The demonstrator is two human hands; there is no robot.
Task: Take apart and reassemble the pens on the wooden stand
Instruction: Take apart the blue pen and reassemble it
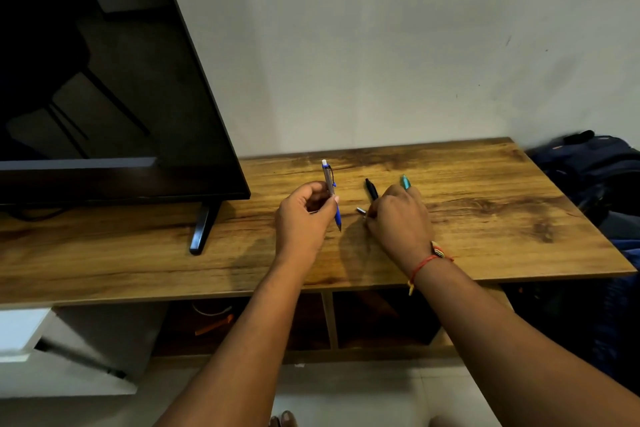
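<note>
A person's left hand point(304, 215) grips a blue pen point(331, 192) above the wooden stand point(485, 211) while the right hand point(398, 220) curls over a black pen point(371, 189) lying there — the small silver piece point(361, 210) beside its thumb could roll off unnoticed.

Blue-and-grey pen point(331, 191), black pen point(371, 189), teal pen point(405, 181), brown wood-grain stand point(485, 211), red wrist thread point(423, 265)
</note>
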